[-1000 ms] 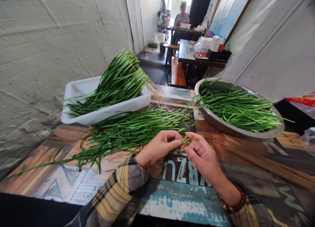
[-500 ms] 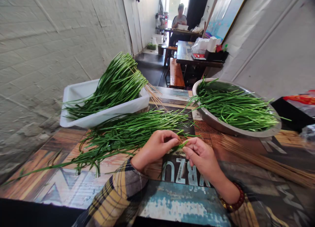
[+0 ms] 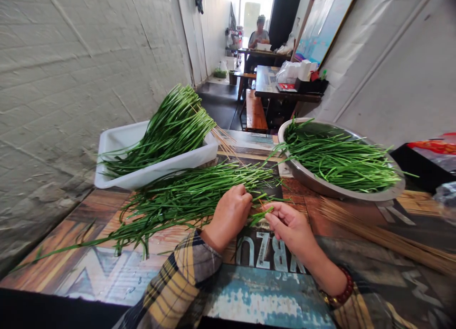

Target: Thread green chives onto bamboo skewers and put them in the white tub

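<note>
A loose pile of garlic chives (image 3: 178, 200) lies across the table in front of me. My left hand (image 3: 230, 217) is at the pile's near right side with its fingers curled in; what they grip is hidden behind the knuckles. To its right, my right hand (image 3: 290, 224) pinches the pale ends of a few chives between thumb and fingers. A thin brown stick, seemingly a bamboo skewer (image 3: 261, 204), shows beside those fingertips. Behind the pile, a white plastic tray (image 3: 178, 166) holds bundles of chives threaded on skewers, whose bare ends stick out to the right.
A metal basin (image 3: 309, 182) full of loose chives stands at the right. Nearer, a bunch of bamboo skewers (image 3: 388, 236) lies on the table. Farther back are a wooden bench (image 3: 255, 110), another table (image 3: 265, 82) and a seated person (image 3: 259, 36).
My left hand has moved away from the right fingertips and its fingers have curled in toward the pile. My right hand keeps its pinch almost in place. The view has shifted slightly.
</note>
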A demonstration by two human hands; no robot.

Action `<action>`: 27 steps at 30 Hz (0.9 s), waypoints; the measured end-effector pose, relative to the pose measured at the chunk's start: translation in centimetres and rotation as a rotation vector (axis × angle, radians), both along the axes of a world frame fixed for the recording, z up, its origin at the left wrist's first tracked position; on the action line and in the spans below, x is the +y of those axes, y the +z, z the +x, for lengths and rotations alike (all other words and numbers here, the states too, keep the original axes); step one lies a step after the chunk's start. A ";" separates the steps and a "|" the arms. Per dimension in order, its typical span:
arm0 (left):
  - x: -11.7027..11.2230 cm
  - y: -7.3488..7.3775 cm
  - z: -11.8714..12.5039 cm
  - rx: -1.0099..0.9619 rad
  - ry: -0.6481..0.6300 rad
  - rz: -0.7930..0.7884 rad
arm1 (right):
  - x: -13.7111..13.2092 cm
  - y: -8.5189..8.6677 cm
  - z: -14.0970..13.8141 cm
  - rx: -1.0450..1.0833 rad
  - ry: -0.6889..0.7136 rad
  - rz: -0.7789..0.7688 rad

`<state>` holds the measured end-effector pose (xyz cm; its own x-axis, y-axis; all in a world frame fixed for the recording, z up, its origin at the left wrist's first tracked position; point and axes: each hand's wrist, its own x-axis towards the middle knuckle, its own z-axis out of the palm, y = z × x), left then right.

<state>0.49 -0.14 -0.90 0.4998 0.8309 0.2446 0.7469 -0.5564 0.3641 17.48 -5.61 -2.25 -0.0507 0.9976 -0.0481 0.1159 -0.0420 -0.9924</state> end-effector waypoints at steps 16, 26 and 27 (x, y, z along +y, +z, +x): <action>-0.1 1.8 0.3 -0.702 -0.031 -0.479 | -0.2 0.7 0.4 -0.043 -0.056 0.102; 0.0 1.7 0.1 -0.723 -0.028 -0.455 | -0.7 0.8 0.5 -0.115 -0.006 0.123; 0.0 1.7 0.1 -0.728 -0.030 -0.463 | -0.7 0.9 0.5 -0.116 -0.006 0.122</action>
